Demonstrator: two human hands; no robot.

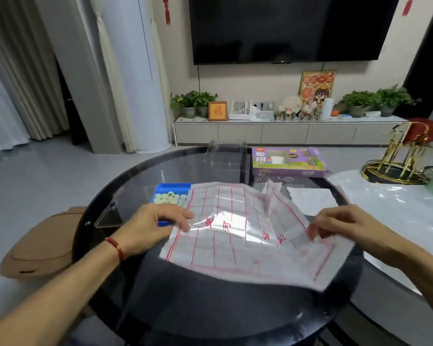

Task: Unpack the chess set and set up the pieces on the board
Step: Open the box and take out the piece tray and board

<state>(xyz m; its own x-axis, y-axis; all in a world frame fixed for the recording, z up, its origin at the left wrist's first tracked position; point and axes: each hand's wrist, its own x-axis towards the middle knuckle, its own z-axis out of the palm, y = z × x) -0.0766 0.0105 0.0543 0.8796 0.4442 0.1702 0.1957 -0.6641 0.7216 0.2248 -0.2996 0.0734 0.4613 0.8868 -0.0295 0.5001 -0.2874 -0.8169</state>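
A thin plastic chess board sheet [238, 248] with red grid lines and red characters lies partly folded on the round dark glass table [210, 315]. My left hand [155, 226] pinches its left fold, and my right hand [335, 224] pinches a raised flap on the right. Behind my left hand a blue tray [171, 189] holds several pale green round chess pieces [169, 198]. The purple chess set box [289, 161] lies at the table's far side.
A clear plastic lid or case [225, 156] sits left of the purple box. White paper [310, 199] lies behind the sheet. A gold wire rack [400, 156] stands on the white table at right. A tan stool [45, 245] is at left.
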